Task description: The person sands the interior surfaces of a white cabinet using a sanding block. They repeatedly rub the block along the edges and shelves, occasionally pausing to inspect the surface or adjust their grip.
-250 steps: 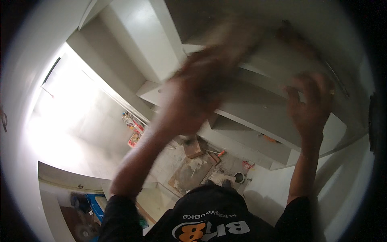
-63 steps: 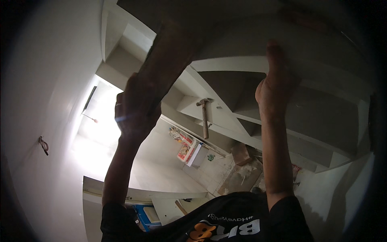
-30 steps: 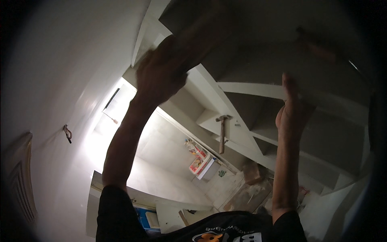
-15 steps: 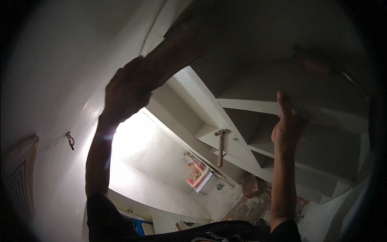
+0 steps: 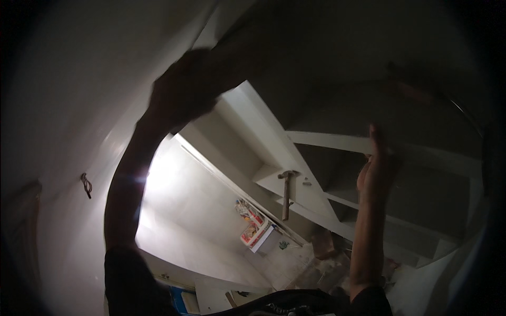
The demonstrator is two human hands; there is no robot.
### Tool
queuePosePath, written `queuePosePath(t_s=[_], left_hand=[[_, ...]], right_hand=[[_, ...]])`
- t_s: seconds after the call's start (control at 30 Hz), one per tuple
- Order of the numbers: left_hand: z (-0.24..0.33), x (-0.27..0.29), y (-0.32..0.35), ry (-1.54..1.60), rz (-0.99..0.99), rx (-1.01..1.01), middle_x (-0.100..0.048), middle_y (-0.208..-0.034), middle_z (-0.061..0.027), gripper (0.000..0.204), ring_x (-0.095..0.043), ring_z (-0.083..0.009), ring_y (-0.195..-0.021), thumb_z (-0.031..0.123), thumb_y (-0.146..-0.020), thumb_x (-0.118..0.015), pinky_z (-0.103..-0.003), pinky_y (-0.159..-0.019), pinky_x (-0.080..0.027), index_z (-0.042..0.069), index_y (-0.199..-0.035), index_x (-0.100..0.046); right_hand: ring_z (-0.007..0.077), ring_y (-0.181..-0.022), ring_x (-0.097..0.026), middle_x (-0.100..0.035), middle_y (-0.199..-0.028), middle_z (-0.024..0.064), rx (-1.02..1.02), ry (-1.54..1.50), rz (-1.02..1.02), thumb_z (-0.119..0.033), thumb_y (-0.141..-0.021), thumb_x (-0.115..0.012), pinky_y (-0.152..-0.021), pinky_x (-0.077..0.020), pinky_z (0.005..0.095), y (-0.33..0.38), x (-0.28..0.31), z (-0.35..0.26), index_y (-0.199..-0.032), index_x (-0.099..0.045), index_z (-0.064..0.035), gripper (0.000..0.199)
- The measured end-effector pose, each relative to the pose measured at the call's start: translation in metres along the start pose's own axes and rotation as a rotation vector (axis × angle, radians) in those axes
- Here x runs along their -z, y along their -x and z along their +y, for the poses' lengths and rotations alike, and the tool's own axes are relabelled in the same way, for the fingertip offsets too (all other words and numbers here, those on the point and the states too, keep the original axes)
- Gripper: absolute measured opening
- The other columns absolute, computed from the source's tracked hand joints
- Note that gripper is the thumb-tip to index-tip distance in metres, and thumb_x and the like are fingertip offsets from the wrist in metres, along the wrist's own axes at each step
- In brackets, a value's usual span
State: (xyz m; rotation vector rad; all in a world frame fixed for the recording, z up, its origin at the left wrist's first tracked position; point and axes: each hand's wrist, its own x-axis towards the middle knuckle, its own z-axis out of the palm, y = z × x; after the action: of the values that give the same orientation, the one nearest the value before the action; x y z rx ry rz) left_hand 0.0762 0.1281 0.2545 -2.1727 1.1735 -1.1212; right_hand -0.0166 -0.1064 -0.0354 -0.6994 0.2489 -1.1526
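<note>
My left hand (image 5: pixel 182 89) is raised at the upper left with its fingers closed round a long, dark, board-like piece (image 5: pixel 237 50). Deep shadow hides the far end of that piece and its exact kind. On the right, my right hand (image 5: pixel 377 171) is at the front edge of a white shelf (image 5: pixel 327 139). Its thumb points up and its other fingers curl in at the edge, partly hidden in shadow. Between my arms, a hammer (image 5: pixel 286 195) with a wooden handle rests against the white panel of the shelf unit.
A bent wire loop (image 5: pixel 86 185) sticks out of the left wall. A bright light (image 5: pixel 158 176) glares behind my left forearm. Below are a red-and-white box (image 5: pixel 256 231), a brown box (image 5: pixel 323 245) and a blue item (image 5: pixel 182 300). A dim reddish object (image 5: pixel 416 92) lies on the upper shelf.
My left hand has moved a little up and to the right with the dark piece. The right hand stays at the shelf edge. The scene has grown darker.
</note>
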Motion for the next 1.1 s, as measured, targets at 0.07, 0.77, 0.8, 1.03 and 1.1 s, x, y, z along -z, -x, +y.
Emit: queuePosePath(t_s=[0.07,0.77,0.8,1.03,1.1], left_hand=[[0.019,0.027,-0.009,-0.081,-0.049,0.052,-0.062,-0.131,-0.0109,0.071,-0.067,-0.0327,-0.112,0.024,-0.074,-0.084,-0.043,-0.092,-0.059,0.015,-0.138,-0.056],[0.068,-0.009,0.009,-0.014,0.072,0.206,-0.070,-0.118,-0.0168,0.070,-0.074,-0.0350,-0.096,0.020,-0.075,-0.086,-0.043,-0.089,-0.060,0.015,-0.136,-0.052],[0.067,-0.013,0.017,0.022,0.015,0.277,-0.070,-0.117,-0.0172,0.067,-0.073,-0.0358,-0.096,0.020,-0.075,-0.085,-0.043,-0.089,-0.060,0.014,-0.133,-0.054],[0.058,-0.058,0.060,0.126,0.086,0.245,-0.070,-0.098,-0.0192,0.056,-0.071,-0.0315,-0.093,0.023,-0.074,-0.083,-0.044,-0.085,-0.059,0.006,-0.123,-0.062],[0.064,-0.064,0.064,0.102,0.082,0.218,-0.067,-0.106,-0.0201,0.054,-0.069,-0.0311,-0.099,0.023,-0.077,-0.082,-0.043,-0.085,-0.059,0.011,-0.126,-0.063]], right_hand=[[0.0234,-0.106,-0.069,-0.073,-0.115,0.0146,-0.063,0.017,-0.016,-0.030,-0.086,-0.086,-0.097,-0.0508,0.0393,0.005,-0.001,-0.003,-0.118,-0.070,0.0060,0.051],[0.0216,-0.104,-0.070,-0.073,-0.113,0.0131,0.064,0.101,-0.140,-0.035,-0.088,-0.085,-0.097,-0.0529,0.0367,0.002,0.009,0.009,-0.114,-0.073,0.0034,0.048],[0.0217,-0.104,-0.070,-0.073,-0.113,0.0129,0.037,0.052,-0.150,-0.035,-0.088,-0.084,-0.097,-0.0530,0.0370,0.001,0.008,0.001,-0.113,-0.073,0.0033,0.048],[0.0251,-0.107,-0.069,-0.072,-0.115,0.0141,0.116,0.004,-0.022,-0.035,-0.088,-0.084,-0.099,-0.0520,0.0407,0.007,-0.005,0.003,-0.118,-0.070,0.0040,0.052],[0.0253,-0.108,-0.068,-0.072,-0.115,0.0150,0.029,0.058,-0.072,-0.035,-0.086,-0.086,-0.100,-0.0509,0.0408,0.007,0.001,-0.003,-0.120,-0.069,0.0044,0.055]])
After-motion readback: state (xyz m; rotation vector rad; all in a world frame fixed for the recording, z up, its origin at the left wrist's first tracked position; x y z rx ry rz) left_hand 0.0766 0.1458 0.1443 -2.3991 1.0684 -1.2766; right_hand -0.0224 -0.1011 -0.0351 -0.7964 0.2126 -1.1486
